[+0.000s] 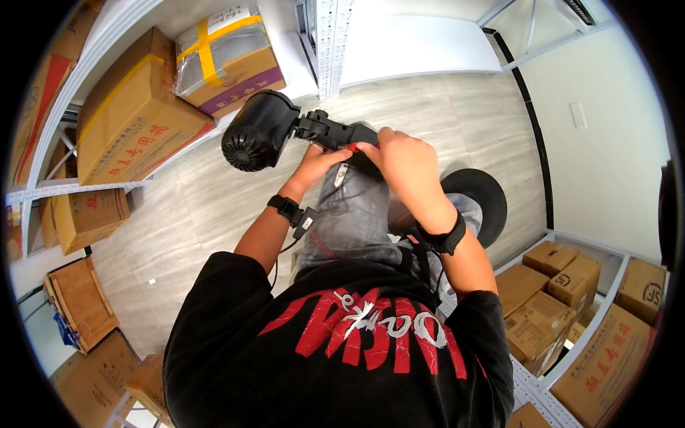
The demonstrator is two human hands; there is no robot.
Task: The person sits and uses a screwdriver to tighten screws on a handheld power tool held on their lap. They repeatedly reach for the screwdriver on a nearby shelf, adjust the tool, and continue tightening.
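Note:
A black device (261,132) is held above my lap. One end is a fat cylinder with a slotted, vented cap, and a hinged joint (314,125) links it to a slimmer black body. My left hand (318,165) grips that body from below, near the joint, its thumb lying along the side. Closed over the body's other end is my right hand (408,167), fingers bent and thumb pointing toward the left one. A small red part (352,148) shows between the two thumbs. My right palm hides much of this end. The device's exact kind is unclear.
Cardboard boxes (135,118) fill a white metal shelf at the left. More cartons (539,324) stand on racks at the lower right. A round black disc (492,207) is beside my right leg. A wooden box (82,303) stands at the left, and a white wall (599,164) rises at the right.

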